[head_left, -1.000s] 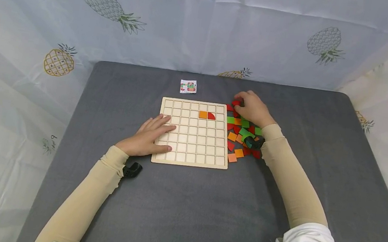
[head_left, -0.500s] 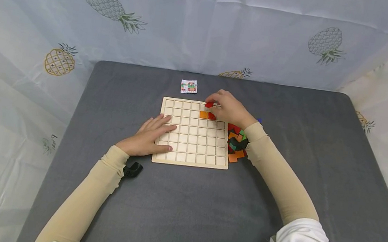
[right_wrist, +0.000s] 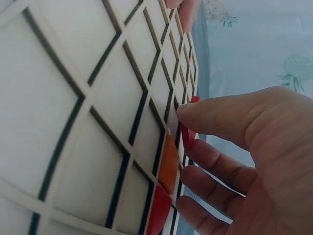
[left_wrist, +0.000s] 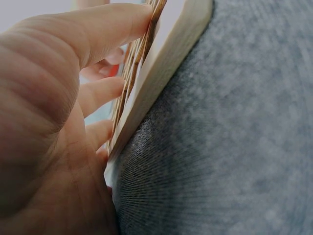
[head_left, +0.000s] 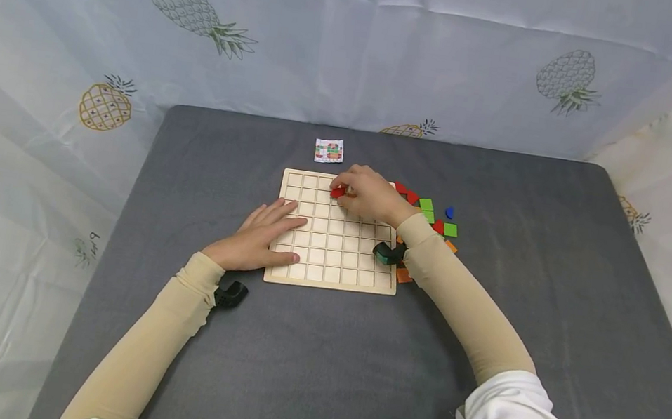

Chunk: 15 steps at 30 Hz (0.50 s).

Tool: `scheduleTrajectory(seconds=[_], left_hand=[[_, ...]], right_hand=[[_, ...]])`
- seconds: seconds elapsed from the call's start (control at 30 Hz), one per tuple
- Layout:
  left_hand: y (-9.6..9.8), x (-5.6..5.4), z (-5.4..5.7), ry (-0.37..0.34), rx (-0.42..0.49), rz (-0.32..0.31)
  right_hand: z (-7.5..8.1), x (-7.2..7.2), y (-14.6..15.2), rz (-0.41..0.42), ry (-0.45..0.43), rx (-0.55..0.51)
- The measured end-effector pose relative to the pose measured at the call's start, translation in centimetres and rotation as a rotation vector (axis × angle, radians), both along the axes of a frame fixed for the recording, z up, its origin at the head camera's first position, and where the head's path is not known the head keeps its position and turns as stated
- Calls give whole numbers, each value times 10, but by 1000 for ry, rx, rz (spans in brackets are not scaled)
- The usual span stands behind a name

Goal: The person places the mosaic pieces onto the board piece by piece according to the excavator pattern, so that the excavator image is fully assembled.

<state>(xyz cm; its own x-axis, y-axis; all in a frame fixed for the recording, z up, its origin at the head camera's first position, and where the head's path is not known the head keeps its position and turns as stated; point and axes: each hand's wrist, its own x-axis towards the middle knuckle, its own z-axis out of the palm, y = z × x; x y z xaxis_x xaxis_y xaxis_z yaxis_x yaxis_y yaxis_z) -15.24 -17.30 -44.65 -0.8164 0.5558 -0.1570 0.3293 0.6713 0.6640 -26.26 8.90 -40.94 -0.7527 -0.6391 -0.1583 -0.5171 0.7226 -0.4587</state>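
A square wooden grid board (head_left: 329,284) lies on the table. My left hand (head_left: 256,234) rests on its left edge with fingers spread and straight. Over the upper part of the board, my right hand (head_left: 371,195) pinches a red tile (head_left: 337,193) between thumb and fingers, right at a cell of the second row. In the right wrist view, an orange square tile (right_wrist: 168,164) and a red quarter-round tile (right_wrist: 159,210) sit in cells beside the held tile. The head view has both mostly hidden by the right hand.
Loose red, orange and green tiles (head_left: 426,204) lie along the board's right side, partly under the right forearm. A blue piece (head_left: 449,212) lies further right. Behind the board is a small printed card (head_left: 329,150). A pineapple-print curtain (head_left: 330,60) hangs behind the grey table (head_left: 316,362).
My right hand has carried a red tile leftward from the loose pile to the board's second row, left of the orange tile. My left hand has stayed in place.
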Motion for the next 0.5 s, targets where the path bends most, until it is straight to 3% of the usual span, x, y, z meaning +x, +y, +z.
scheduleTrajectory(seconds=[0.5], left_hand=[[0, 0, 1, -6, 3, 1]], right_hand=[[-2, 1, 0, 15, 4, 47]])
